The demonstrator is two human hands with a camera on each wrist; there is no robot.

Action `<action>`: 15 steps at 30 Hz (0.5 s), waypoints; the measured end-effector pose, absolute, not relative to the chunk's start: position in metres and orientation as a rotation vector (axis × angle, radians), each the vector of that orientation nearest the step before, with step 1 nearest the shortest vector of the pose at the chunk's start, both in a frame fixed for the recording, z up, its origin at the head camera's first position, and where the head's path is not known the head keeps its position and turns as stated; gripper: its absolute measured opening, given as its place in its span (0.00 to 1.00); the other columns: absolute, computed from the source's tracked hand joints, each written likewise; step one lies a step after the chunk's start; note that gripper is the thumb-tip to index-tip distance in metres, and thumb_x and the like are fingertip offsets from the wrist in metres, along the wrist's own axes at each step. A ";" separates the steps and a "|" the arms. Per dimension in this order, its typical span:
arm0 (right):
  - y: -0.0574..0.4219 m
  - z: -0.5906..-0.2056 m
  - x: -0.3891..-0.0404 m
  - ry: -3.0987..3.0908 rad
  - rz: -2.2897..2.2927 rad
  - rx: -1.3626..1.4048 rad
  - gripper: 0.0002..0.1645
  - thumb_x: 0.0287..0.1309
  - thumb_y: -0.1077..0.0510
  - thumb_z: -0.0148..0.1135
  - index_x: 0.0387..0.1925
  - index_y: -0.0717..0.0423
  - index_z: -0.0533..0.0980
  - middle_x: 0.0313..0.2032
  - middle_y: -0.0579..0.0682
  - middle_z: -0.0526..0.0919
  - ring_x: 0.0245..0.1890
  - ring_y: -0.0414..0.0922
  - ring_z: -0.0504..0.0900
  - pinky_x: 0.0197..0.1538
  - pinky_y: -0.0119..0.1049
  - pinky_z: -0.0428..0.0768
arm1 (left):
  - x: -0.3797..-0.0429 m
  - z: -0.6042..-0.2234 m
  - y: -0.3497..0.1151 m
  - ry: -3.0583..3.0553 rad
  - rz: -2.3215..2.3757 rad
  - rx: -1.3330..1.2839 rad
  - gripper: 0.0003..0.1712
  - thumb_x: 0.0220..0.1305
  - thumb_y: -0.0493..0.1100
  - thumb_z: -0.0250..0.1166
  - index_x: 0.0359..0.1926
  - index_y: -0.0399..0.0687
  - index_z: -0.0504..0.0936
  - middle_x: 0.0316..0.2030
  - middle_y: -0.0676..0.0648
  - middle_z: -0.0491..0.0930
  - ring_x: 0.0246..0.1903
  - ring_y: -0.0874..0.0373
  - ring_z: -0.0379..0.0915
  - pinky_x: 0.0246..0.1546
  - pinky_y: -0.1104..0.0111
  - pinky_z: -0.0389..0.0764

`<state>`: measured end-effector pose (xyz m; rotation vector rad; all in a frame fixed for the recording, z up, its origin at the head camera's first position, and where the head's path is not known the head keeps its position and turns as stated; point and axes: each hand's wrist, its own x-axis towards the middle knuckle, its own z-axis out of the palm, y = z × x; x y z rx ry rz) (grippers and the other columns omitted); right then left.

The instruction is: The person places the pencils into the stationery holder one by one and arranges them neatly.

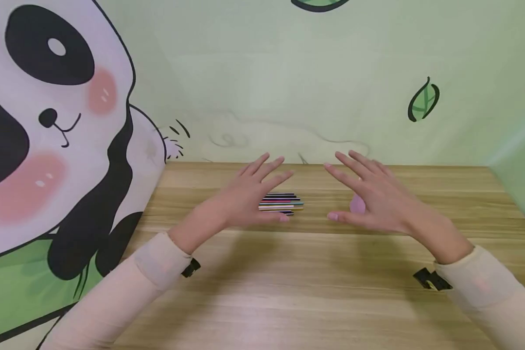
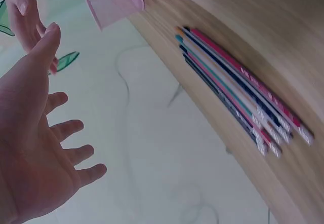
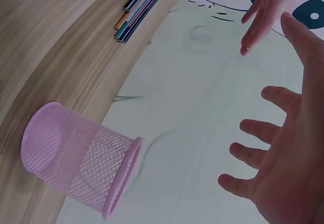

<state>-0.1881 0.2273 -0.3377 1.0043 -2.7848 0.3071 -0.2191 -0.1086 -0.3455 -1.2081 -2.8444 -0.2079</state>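
Observation:
My left hand (image 1: pixel 247 199) is held above the table with its fingers spread and straight, holding nothing. Beneath and beside it lies a bundle of slim, multicoloured pencils (image 1: pixel 284 204), partly hidden by the hand in the head view. The left wrist view shows the pencils (image 2: pixel 233 92) side by side, apart from the fingers. My right hand (image 1: pixel 378 197) hovers likewise, fingers spread, nothing in its grasp. Under it stands a pink mesh pen holder (image 3: pixel 83 155), upright on the table; the head view shows only a sliver of the holder (image 1: pixel 357 204) behind the thumb and index finger.
The wood-grain table (image 1: pixel 280 291) runs back to a pale green wall sheet (image 1: pixel 262 87) with drawn leaves. A large printed panda (image 1: pixel 57 146) covers the left side. Black straps (image 1: pixel 431 280) sit at both sleeve cuffs.

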 end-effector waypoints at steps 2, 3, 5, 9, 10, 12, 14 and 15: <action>0.232 -0.338 -0.189 -2.774 0.368 1.008 0.58 0.61 0.29 0.70 0.84 0.37 0.55 0.84 0.52 0.51 0.82 0.61 0.49 0.75 0.72 0.55 | -0.222 -0.342 -0.114 -2.850 -0.208 -1.205 0.56 0.65 0.78 0.63 0.85 0.60 0.55 0.85 0.47 0.46 0.83 0.41 0.35 0.79 0.42 0.50; 0.236 -0.339 -0.190 -2.766 0.404 1.006 0.58 0.61 0.31 0.72 0.84 0.38 0.56 0.84 0.52 0.52 0.82 0.61 0.51 0.74 0.72 0.57 | -0.223 -0.341 -0.117 -2.851 -0.210 -1.201 0.56 0.65 0.77 0.64 0.84 0.59 0.56 0.84 0.46 0.49 0.83 0.41 0.38 0.79 0.42 0.51; 0.246 -0.342 -0.190 -2.750 0.512 0.993 0.57 0.60 0.38 0.75 0.84 0.39 0.58 0.83 0.52 0.55 0.81 0.61 0.54 0.73 0.71 0.61 | -0.225 -0.342 -0.121 -2.851 -0.206 -1.192 0.54 0.66 0.73 0.66 0.83 0.57 0.58 0.81 0.44 0.56 0.81 0.41 0.47 0.78 0.44 0.55; 0.273 -0.351 -0.194 -2.707 0.738 0.902 0.53 0.58 0.50 0.79 0.81 0.46 0.64 0.79 0.53 0.63 0.77 0.62 0.61 0.69 0.70 0.65 | -0.229 -0.354 -0.125 -2.857 -0.205 -1.173 0.47 0.69 0.67 0.69 0.79 0.50 0.67 0.70 0.43 0.70 0.70 0.43 0.65 0.72 0.49 0.68; 0.279 -0.354 -0.195 -2.703 0.785 0.865 0.52 0.58 0.52 0.79 0.80 0.47 0.65 0.79 0.54 0.64 0.76 0.62 0.61 0.69 0.71 0.65 | -0.230 -0.359 -0.126 -2.861 -0.213 -1.162 0.44 0.69 0.65 0.70 0.76 0.48 0.71 0.67 0.43 0.73 0.66 0.44 0.69 0.69 0.50 0.71; 0.292 -0.361 -0.199 -2.693 0.852 0.782 0.50 0.57 0.53 0.79 0.78 0.50 0.67 0.77 0.55 0.67 0.75 0.63 0.63 0.68 0.72 0.65 | -0.233 -0.371 -0.127 -2.870 -0.241 -1.139 0.37 0.69 0.61 0.72 0.70 0.46 0.77 0.60 0.44 0.77 0.60 0.46 0.73 0.64 0.52 0.75; 0.304 -0.369 -0.203 -2.686 0.900 0.709 0.48 0.58 0.54 0.79 0.77 0.53 0.69 0.74 0.58 0.70 0.74 0.64 0.66 0.67 0.72 0.67 | -0.236 -0.385 -0.128 -2.882 -0.295 -1.121 0.29 0.69 0.56 0.74 0.62 0.45 0.82 0.55 0.44 0.79 0.54 0.48 0.75 0.59 0.54 0.78; 0.310 -0.374 -0.205 -2.688 0.931 0.672 0.47 0.59 0.55 0.78 0.77 0.55 0.69 0.73 0.60 0.71 0.72 0.64 0.67 0.67 0.70 0.69 | -0.238 -0.391 -0.128 -2.889 -0.337 -1.118 0.25 0.68 0.53 0.75 0.58 0.44 0.83 0.52 0.44 0.80 0.52 0.48 0.76 0.57 0.55 0.79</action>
